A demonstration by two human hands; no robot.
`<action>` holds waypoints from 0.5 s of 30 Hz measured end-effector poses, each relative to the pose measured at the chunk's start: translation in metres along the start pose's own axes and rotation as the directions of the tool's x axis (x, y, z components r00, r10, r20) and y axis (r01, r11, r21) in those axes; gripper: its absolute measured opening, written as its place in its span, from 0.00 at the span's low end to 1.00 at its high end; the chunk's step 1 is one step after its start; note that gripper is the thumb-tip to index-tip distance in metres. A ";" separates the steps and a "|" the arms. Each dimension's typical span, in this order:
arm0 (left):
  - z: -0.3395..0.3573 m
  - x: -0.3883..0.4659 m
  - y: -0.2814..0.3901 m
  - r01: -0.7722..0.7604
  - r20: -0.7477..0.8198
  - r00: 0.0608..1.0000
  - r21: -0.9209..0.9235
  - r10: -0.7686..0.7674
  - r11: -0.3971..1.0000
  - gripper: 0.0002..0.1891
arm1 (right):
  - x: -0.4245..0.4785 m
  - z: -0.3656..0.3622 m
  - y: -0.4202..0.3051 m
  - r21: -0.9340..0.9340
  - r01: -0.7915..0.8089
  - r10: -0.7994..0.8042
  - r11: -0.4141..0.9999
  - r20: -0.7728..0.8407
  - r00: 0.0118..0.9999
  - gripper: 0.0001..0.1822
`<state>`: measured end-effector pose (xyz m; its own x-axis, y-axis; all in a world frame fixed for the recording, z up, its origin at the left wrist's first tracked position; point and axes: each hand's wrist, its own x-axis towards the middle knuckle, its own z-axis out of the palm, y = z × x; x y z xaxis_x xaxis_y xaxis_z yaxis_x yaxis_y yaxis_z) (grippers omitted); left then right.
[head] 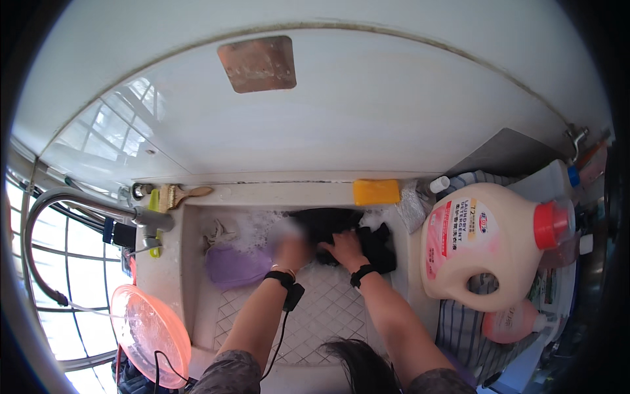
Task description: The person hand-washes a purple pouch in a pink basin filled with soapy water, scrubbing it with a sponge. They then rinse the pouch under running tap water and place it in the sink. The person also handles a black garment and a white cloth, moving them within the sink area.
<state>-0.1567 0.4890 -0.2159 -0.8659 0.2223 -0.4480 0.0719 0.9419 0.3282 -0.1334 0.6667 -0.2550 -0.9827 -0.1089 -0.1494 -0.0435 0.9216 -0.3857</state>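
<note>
A wet black cloth garment (339, 221) lies bunched at the far side of a pale laundry sink (197, 315) with a ridged diamond-pattern washboard (325, 320). My right hand (347, 248) grips the garment, thumb stretched to the left. At the garment's left edge is my left hand (290, 248); blur hides its fingers, so its hold is unclear. White suds (253, 229) float around the cloth. Just left of my left hand rests a purple cloth (236, 266), with a small whitish cloth (216, 234) behind it. Black straps circle both wrists.
On the back ledge sit a yellow soap bar (376, 192) and a wooden-handled brush (182, 196). A large detergent jug (477, 246) stands right. Left, a curved metal faucet (37, 207) runs water into a tilted orange basin (150, 335). A cable (280, 340) hangs from my left wrist.
</note>
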 end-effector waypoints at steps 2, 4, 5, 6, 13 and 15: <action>0.015 0.013 -0.026 -0.100 -0.063 0.993 0.021 0.101 0.995 0.35 | 0.006 -0.019 0.001 0.221 0.015 0.009 0.975 -0.107 0.994 0.23; -0.040 -0.010 -0.004 -0.086 -0.035 0.996 -0.150 0.081 0.985 0.28 | 0.006 -0.034 0.017 0.389 0.115 -0.031 0.914 -0.216 0.976 0.21; -0.061 -0.024 -0.003 -0.049 -0.020 0.999 -0.243 0.045 0.969 0.25 | 0.008 -0.053 0.008 0.459 0.046 -0.043 0.887 -0.018 0.999 0.21; -0.066 -0.031 -0.020 -0.065 -0.011 0.998 -0.432 0.067 0.900 0.25 | 0.010 -0.088 -0.009 0.509 -0.031 -0.076 0.860 0.188 0.979 0.22; -0.129 -0.037 0.009 -0.069 -0.203 0.976 -0.648 -0.085 0.758 0.30 | 0.000 -0.123 0.001 0.449 0.068 0.032 0.891 -0.211 0.977 0.22; -0.112 -0.040 0.012 -0.161 -0.423 0.905 -0.448 -0.050 0.879 0.31 | -0.023 -0.099 -0.014 0.142 0.051 0.018 0.988 -0.445 0.895 0.26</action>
<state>-0.1761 0.4629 -0.1011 -0.9964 0.0472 -0.0701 -0.0194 0.6794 0.7336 -0.1283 0.6930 -0.1564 -0.9607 0.0847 0.2645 -0.0677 0.8523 -0.5186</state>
